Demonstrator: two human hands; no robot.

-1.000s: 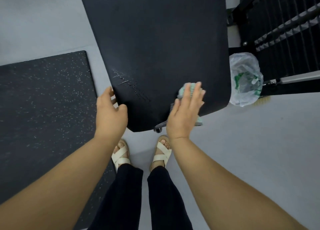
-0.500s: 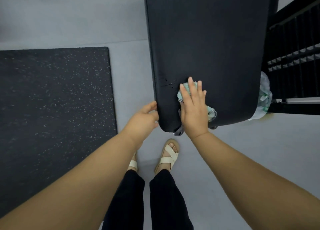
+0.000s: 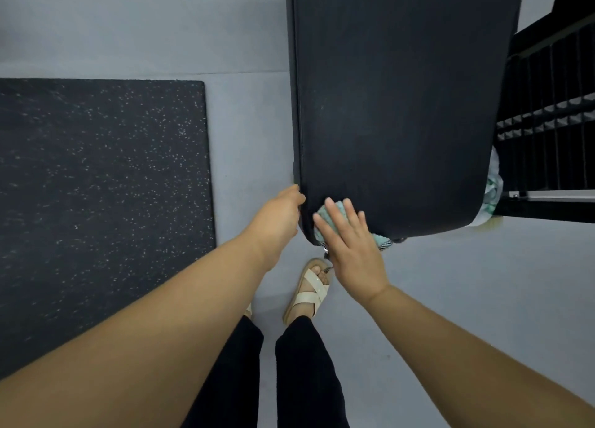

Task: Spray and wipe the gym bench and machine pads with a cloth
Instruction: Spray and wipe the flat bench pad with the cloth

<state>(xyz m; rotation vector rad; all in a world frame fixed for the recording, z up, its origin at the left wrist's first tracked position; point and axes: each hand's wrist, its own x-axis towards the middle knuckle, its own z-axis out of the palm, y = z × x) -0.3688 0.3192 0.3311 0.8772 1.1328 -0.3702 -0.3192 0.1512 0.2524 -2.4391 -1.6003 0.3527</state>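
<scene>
Pressing the teal cloth (image 3: 324, 213) flat under straight fingers, the right hand (image 3: 354, 250) sits at the near left corner of the bench pad (image 3: 402, 105), whose unwiped length runs straight away from it, while the left hand (image 3: 277, 218) touches the side edge, its finger curl hidden.

The black padded surface (image 3: 392, 105) fills the upper right of the frame, its rounded end toward the bottom. A teal cloth (image 3: 336, 206) lies at its lower left corner, pressed flat under the right hand (image 3: 351, 250). The grey floor (image 3: 251, 121) carries a speckled mat (image 3: 96, 186) at left.
</scene>
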